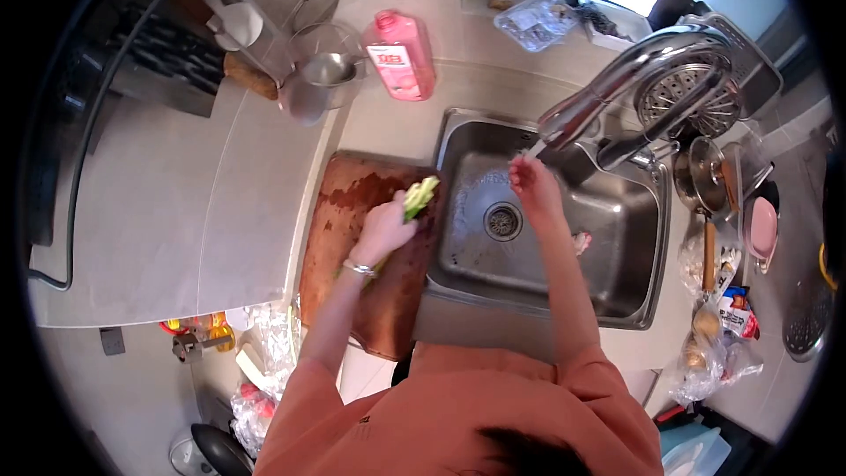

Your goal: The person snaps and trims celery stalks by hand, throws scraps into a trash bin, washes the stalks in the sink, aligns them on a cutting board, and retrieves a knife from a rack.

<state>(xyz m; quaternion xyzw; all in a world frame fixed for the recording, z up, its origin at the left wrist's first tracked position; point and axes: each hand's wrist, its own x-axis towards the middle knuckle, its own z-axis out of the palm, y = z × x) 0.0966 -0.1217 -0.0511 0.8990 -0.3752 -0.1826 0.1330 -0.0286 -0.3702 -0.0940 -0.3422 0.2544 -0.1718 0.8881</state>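
My left hand point(385, 231), with a bracelet at the wrist, is closed round a bunch of green stalks point(420, 197) over the brown cutting board point(339, 211). Their pale ends point up and right, towards the sink. Wet patches mark the board. Over the steel sink point(608, 291), my right hand point(531, 178) is at the stream of water below the faucet point(573, 115); its fingers are curled and I cannot make out whether they hold anything. A small pinkish piece point(582, 242) lies in the sink beside my right forearm.
Behind the board stands a pink bottle point(403, 57). A knife block point(167, 70) and hanging utensils are at the upper left. Right of the sink are a lidded pot point(705, 176), a pink dish point(760, 227) and plastic bags point(705, 361).
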